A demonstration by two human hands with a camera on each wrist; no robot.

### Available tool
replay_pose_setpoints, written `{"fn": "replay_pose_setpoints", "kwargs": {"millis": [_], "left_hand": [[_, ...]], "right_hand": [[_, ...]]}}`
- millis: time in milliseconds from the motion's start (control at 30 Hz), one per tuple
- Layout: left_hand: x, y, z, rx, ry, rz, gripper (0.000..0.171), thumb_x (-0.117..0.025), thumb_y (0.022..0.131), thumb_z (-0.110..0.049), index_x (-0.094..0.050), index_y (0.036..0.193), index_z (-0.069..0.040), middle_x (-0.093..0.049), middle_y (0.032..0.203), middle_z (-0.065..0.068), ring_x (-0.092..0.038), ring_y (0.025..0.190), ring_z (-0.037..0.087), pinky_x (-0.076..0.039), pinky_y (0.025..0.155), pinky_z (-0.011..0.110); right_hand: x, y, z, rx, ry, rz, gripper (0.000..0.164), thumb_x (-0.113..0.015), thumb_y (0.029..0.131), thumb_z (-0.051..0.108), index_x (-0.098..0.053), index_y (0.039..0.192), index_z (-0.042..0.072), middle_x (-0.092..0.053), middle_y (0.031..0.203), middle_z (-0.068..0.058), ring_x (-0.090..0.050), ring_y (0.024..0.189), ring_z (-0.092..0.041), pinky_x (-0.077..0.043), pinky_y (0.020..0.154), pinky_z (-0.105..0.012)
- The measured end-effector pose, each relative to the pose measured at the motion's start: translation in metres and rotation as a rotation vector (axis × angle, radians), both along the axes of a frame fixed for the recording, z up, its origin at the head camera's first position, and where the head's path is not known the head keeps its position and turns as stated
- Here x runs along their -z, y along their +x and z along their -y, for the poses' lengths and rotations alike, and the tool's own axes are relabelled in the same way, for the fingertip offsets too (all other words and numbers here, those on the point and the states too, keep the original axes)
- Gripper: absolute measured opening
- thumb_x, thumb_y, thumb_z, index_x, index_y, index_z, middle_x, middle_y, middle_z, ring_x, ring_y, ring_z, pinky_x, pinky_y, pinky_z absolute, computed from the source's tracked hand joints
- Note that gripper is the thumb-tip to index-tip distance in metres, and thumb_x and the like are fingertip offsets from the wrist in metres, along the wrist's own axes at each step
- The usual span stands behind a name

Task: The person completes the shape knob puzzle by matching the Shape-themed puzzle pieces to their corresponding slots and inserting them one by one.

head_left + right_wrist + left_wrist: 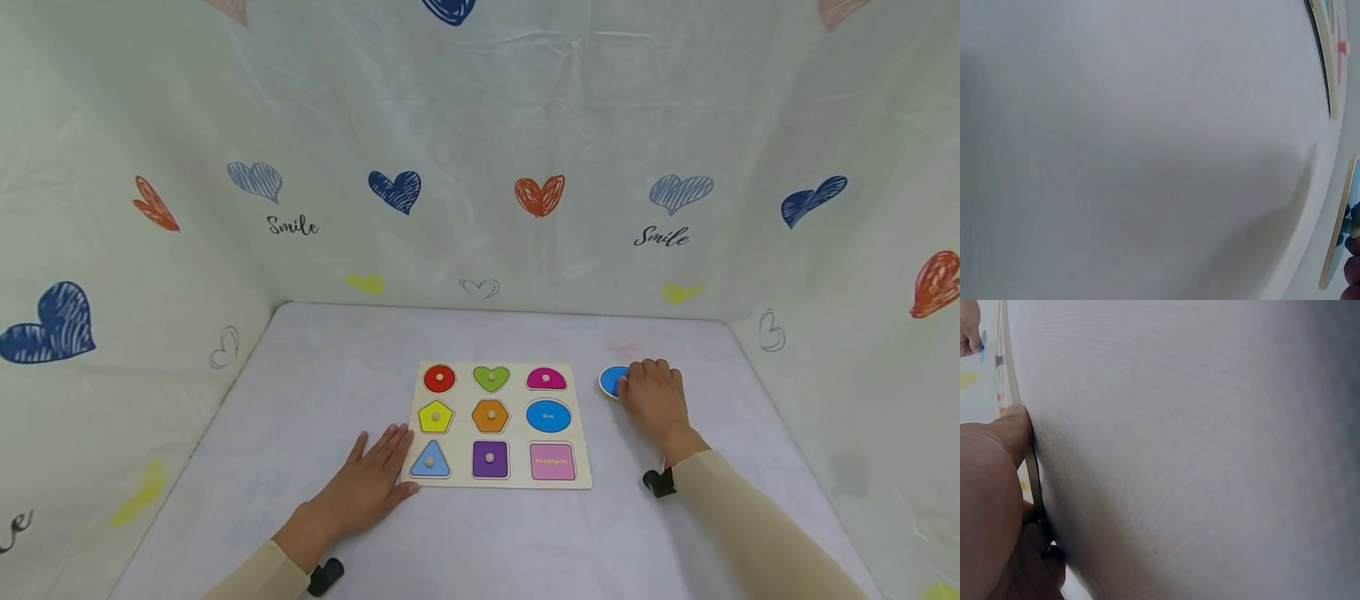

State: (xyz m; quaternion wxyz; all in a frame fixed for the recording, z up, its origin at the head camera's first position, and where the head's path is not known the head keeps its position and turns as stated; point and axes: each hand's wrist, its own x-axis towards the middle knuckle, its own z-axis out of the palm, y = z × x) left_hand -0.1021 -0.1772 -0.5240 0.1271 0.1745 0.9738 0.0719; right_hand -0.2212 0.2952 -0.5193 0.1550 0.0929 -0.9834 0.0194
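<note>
A wooden shape puzzle board [462, 398] lies flat in the middle of the table. It holds several coloured knobbed pieces; its blue oval slot [548, 416] and pink rectangle slot [552, 462] are empty. My left hand [367, 482] lies flat on the table, fingers straight, fingertips against the board's left edge [1011, 381]. To the right of the board, my right hand [654, 396] covers a blue oval piece [609, 380]. Its fingers curl round the piece's knob. The right wrist view shows that piece edge-on [1341, 228], fingertips [1352, 269] at its underside.
A pale cloth covers the table [337, 367]. Curtain walls printed with hearts [480, 167] close in the back, left and right. A magenta piece with a pink knob [1342, 47] shows on the board's near edge in the right wrist view.
</note>
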Motion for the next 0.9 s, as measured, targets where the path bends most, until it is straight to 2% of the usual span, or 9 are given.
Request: {"fn": "replay_pose_setpoints", "kwargs": {"millis": [333,700,900], "left_hand": [[0.001,-0.001,-0.001,-0.007,-0.002,0.005,0.086,-0.059,0.104,-0.054,-0.025,0.168,-0.007,-0.027,0.175,0.011,-0.020,0.164,0.031,-0.011,0.131,0.064],[-0.001,-0.001,0.000,-0.008,0.008,0.004,0.086,-0.059,0.104,-0.054,-0.025,0.168,-0.007,-0.028,0.175,0.010,-0.020,0.164,0.031,-0.011,0.131,0.064],[-0.002,0.000,0.000,-0.004,0.008,0.013,0.086,-0.059,0.104,-0.054,-0.025,0.168,-0.007,-0.028,0.175,0.011,-0.020,0.163,0.032,-0.012,0.130,0.064]], "right_hand": [[-0.004,0.009,0.040,-0.037,0.047,0.004,0.031,-0.073,0.098,0.024,-0.064,0.098,-0.005,-0.061,0.088,-0.016,-0.055,0.090,-0.033,-0.049,0.079,-0.046],[-0.005,0.020,0.069,-0.111,0.071,-0.012,0.035,-0.079,0.095,0.029,-0.066,0.105,-0.003,-0.063,0.094,-0.015,-0.058,0.094,-0.030,-0.052,0.081,-0.044],[-0.005,0.025,0.084,-0.149,0.062,-0.035,0.033,-0.081,0.093,0.028,-0.066,0.098,-0.001,-0.061,0.087,-0.013,-0.056,0.087,-0.028,-0.049,0.075,-0.041]]}}
